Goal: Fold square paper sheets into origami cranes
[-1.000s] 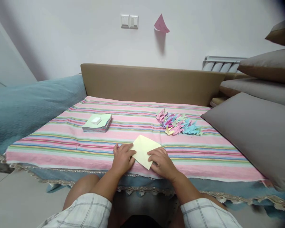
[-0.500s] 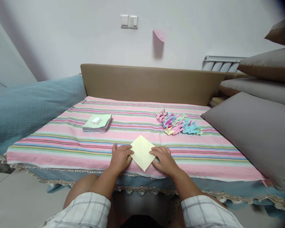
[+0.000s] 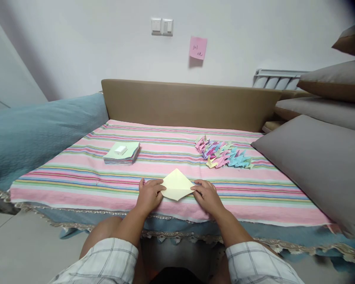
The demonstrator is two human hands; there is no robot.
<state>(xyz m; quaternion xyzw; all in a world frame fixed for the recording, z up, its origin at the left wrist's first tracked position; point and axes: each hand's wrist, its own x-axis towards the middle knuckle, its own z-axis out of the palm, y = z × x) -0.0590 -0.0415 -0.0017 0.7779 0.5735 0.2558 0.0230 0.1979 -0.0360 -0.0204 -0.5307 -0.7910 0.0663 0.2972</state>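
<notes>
A pale yellow square of origami paper (image 3: 176, 182) is turned corner-up in front of me, just above or on the striped cloth. A crease runs across its middle, and the lower half is bent at an angle to the upper half. My left hand (image 3: 150, 194) pinches the left corner between thumb and fingers. At the right corner, my right hand (image 3: 206, 195) pinches the paper the same way. Beyond it to the right lies a cluster of folded paper cranes (image 3: 221, 154) in pink, purple, blue, green and yellow.
A stack of coloured paper (image 3: 122, 156) with a small white block (image 3: 120, 150) on top sits at the left. Grey cushions (image 3: 316, 161) are piled at the right. The striped cloth (image 3: 85, 185) covers the seat, with a brown backrest (image 3: 189, 104) behind.
The paper's lower corner has tilted, so the sheet looks shorter and shows a crease across it. My right hand has shifted slightly right. The pink note on the wall has swung down flat.
</notes>
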